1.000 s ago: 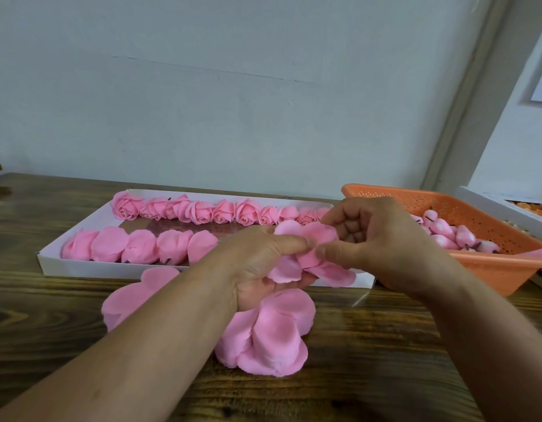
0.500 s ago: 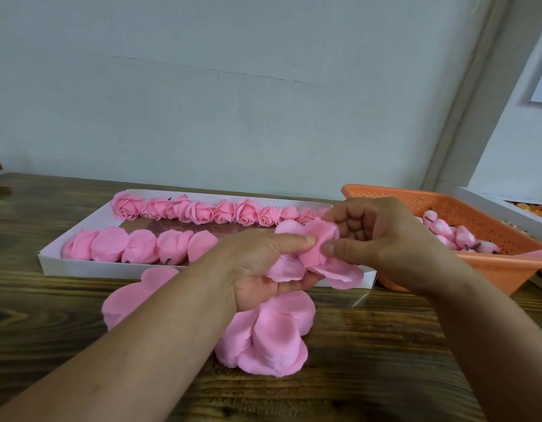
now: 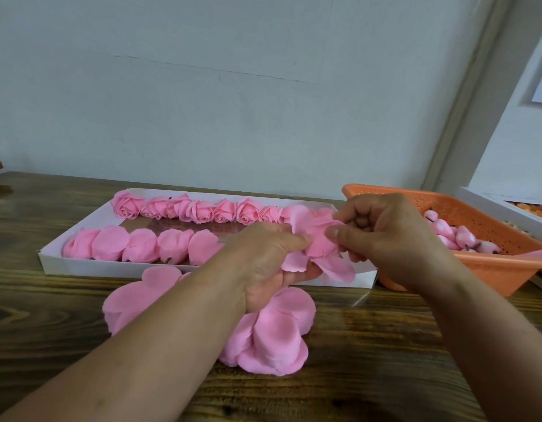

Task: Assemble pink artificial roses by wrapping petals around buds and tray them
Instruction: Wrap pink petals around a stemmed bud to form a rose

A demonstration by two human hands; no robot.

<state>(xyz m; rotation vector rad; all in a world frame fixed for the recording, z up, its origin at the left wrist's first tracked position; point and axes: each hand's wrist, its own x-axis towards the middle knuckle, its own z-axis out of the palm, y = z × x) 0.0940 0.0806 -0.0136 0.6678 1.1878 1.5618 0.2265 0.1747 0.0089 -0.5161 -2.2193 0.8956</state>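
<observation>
Head view: we look down on a wooden table point(image 3: 385, 345), both our hands raised over the near edge of the white tray point(image 3: 50, 263).
Left hand point(image 3: 263, 263): it grips the rose point(image 3: 318, 245) from below, thumb laid across the petals, fingers curled under.
Right hand point(image 3: 382, 239): thumb and curled fingers pinch the upper petal against the rose, pressing it round the core.
Rose: it sits between our two hands, just above the tray's near right corner; two lower petals hang loose and unwrapped. We cannot see the bud inside.
Tray: a back row of finished roses point(image 3: 199, 210) and a front row point(image 3: 135, 246) fill the left part; the front right stretch is hidden behind our hands.
Petal stacks: one pile point(image 3: 269, 339) lies on the table under our left wrist, another point(image 3: 132, 300) to its left.
Basket point(image 3: 491, 269): orange, right of the tray, holding buds point(image 3: 455, 236).
Step, as we judge it: mid-wrap, with outer petals yet to close.
Risk: if our pinch slackens, the wrapped petal may spring open; squeezing too hard may crease the soft petals.
Risk: our left forearm hangs close over the petal pile and may scatter it as we reach for the tray.
</observation>
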